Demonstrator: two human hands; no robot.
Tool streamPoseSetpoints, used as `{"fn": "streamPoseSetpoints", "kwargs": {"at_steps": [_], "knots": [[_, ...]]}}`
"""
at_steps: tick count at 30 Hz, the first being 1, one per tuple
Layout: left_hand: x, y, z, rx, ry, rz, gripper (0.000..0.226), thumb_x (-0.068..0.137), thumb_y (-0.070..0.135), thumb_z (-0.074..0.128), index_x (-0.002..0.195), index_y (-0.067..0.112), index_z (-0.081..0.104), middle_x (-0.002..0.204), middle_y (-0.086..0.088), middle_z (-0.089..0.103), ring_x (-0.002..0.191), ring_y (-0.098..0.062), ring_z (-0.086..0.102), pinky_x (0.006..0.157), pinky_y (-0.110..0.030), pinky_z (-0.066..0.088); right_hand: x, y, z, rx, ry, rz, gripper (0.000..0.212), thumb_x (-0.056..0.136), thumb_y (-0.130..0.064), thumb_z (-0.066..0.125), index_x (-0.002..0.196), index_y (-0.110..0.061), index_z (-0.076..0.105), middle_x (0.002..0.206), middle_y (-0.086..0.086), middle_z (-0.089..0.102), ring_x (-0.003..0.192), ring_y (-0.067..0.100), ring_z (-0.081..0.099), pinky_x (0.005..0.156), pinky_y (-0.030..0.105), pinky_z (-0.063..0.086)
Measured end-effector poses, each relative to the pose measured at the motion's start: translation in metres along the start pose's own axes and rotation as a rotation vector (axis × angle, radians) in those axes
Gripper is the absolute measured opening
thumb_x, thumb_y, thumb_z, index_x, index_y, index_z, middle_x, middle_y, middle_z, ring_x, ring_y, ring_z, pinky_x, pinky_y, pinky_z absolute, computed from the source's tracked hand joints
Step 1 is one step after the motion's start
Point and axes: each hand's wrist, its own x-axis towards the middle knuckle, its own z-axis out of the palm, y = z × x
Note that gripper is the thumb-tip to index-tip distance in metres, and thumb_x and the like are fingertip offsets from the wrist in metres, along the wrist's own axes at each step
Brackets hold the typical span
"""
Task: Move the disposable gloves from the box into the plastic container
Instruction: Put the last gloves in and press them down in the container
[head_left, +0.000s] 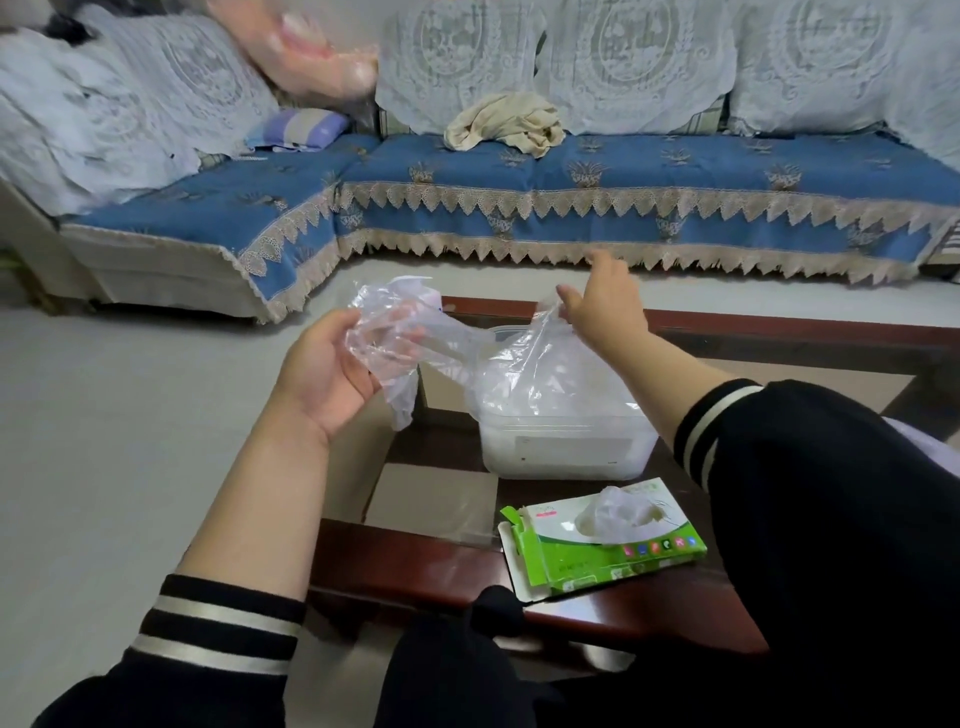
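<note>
Left hand: my left hand was palm up out past the table's left edge, fingers loosely curled around one end of a clear disposable glove.
Glove: the thin plastic stretched from my left hand across to my right, sagging in the middle over the container.
Container: the plastic container stood on the glass-topped coffee table, with crumpled clear plastic already heaped in it above the rim.
Right hand: my right hand was raised above the container's far side, thumb and fingertips pinching the glove's other end; the other fingers pointed away from me.
Box: the green and white glove box lay flat on the table's near edge, just beside my right sleeve, a glove poking out of its top opening.
Behind: a blue sofa with lace covers ran along the wall.
</note>
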Motion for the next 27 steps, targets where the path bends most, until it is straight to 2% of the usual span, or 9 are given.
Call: {"fn": "streamPoseSetpoints", "kwargs": {"at_steps": [4,6,9,11,13,16,18,22,27], "knots": [[-0.001,0.002,0.006,-0.119,-0.012,0.021,0.029,0.100,0.019,0.034,0.115,0.004,0.055,0.123,-0.017,0.065,0.112,-0.036,0.062,0.082,-0.039,0.057,-0.015,0.007,-0.016,0.030,0.173,-0.158,0.030,0.097,-0.037,0.048,0.112,-0.011,0.052,0.103,0.003,0.058,0.088,0.017,0.056,0.075,0.029,0.048],[0.002,-0.002,0.012,-0.198,-0.030,0.021,0.030,0.100,0.018,0.035,0.121,0.002,0.049,0.125,-0.015,0.064,0.113,-0.039,0.061,0.074,-0.037,0.060,-0.024,0.010,-0.022,0.053,-0.095,-0.230,0.030,0.100,-0.041,0.041,0.098,-0.016,0.057,0.087,-0.002,0.062,0.076,0.015,0.058,0.071,0.032,0.051],[0.007,-0.011,0.027,-0.271,-0.059,0.004,0.036,0.099,0.017,0.037,0.129,0.001,0.046,0.127,-0.015,0.062,0.116,-0.040,0.059,0.078,-0.039,0.059,-0.042,0.015,-0.019,0.035,-0.613,-0.156,0.057,0.100,-0.053,0.023,0.107,-0.016,0.066,0.108,0.001,0.069,0.105,0.018,0.061,0.104,0.042,0.042],[0.012,-0.016,0.045,-0.279,-0.107,-0.012,0.035,0.098,0.017,0.037,0.125,-0.001,0.051,0.123,-0.017,0.063,0.112,-0.038,0.061,0.084,-0.040,0.056,-0.049,0.017,-0.021,0.094,-0.562,-0.123,0.063,0.101,-0.052,0.019,0.115,-0.012,0.065,0.114,0.005,0.067,0.113,0.022,0.058,0.106,0.040,0.038],[0.015,-0.018,0.066,-0.277,-0.168,-0.017,0.033,0.099,0.017,0.036,0.121,0.000,0.054,0.120,-0.018,0.064,0.105,-0.036,0.065,0.083,-0.039,0.056,-0.051,0.013,-0.030,0.459,-0.398,0.013,0.065,0.101,-0.053,0.018,0.123,-0.008,0.058,0.114,0.008,0.066,0.107,0.025,0.062,0.097,0.037,0.047],[0.023,-0.022,0.094,-0.201,-0.237,-0.025,0.034,0.101,0.019,0.032,0.116,0.003,0.058,0.118,-0.021,0.065,0.102,-0.034,0.066,0.088,-0.041,0.054,-0.048,0.014,-0.047,1.265,-0.597,0.372,0.088,0.077,-0.080,0.031,0.134,-0.013,0.043,0.124,0.017,0.062,0.107,0.030,0.065,0.095,0.043,0.051],[0.030,-0.029,0.104,-0.048,-0.228,-0.030,0.034,0.101,0.018,0.033,0.119,0.001,0.056,0.119,-0.022,0.064,0.104,-0.033,0.064,0.089,-0.044,0.055,-0.052,0.017,-0.060,1.397,-0.668,0.403,0.084,0.075,-0.069,0.054,0.134,-0.010,0.045,0.117,0.013,0.066,0.100,0.025,0.068,0.087,0.037,0.055],[0.043,-0.046,0.107,0.591,0.083,0.057,0.017,0.096,0.015,0.046,0.109,0.008,0.054,0.087,-0.002,0.061,0.083,-0.019,0.058,0.072,-0.027,0.051,-0.048,0.027,-0.072,1.217,-0.426,0.431,0.049,0.088,-0.009,0.063,0.134,-0.007,0.046,0.099,0.007,0.064,0.072,0.014,0.063,0.060,0.022,0.054],[0.061,-0.077,0.080,1.291,0.235,0.022,0.016,0.085,0.031,0.051,0.071,0.022,0.052,0.084,-0.004,0.055,0.096,-0.031,0.053,0.079,-0.035,0.042,-0.046,0.039,-0.052,0.482,-0.304,0.255,0.059,0.084,-0.012,0.069,0.134,-0.006,0.039,0.104,0.004,0.060,0.078,0.017,0.063,0.058,0.023,0.049]]}}
